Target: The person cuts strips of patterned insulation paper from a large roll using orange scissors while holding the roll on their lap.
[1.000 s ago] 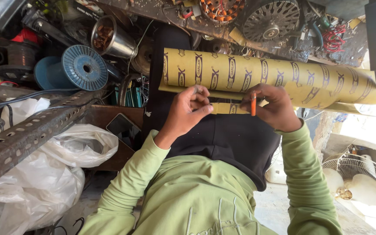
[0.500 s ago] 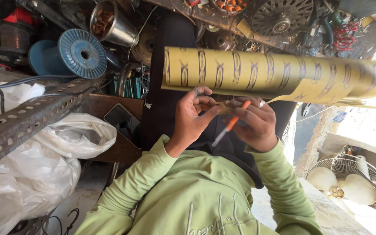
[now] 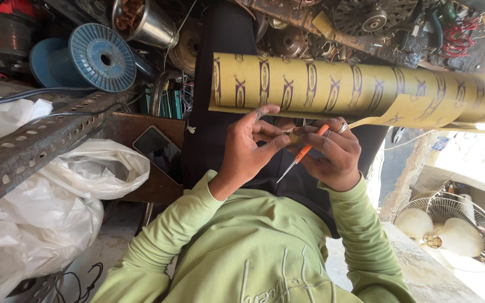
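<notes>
Left hand (image 3: 248, 148): our grip pinches a small item at the fingertips, too small to identify. Right hand (image 3: 332, 154): our grip grasps an orange-handled screwdriver (image 3: 301, 154), shaft angled toward us. Both sit just beneath the yellow printed paper roll (image 3: 355, 90). Blue wire spool (image 3: 102, 56) well apart.

A dark-screened phone (image 3: 160, 151) is lying at nine o'clock from centre on a brown board (image 3: 136, 168). A yellow roll (image 3: 360, 92) printed with purple markings is stretching toward two o'clock. White plastic bags (image 3: 46, 213) are slumping at eight o'clock.
</notes>
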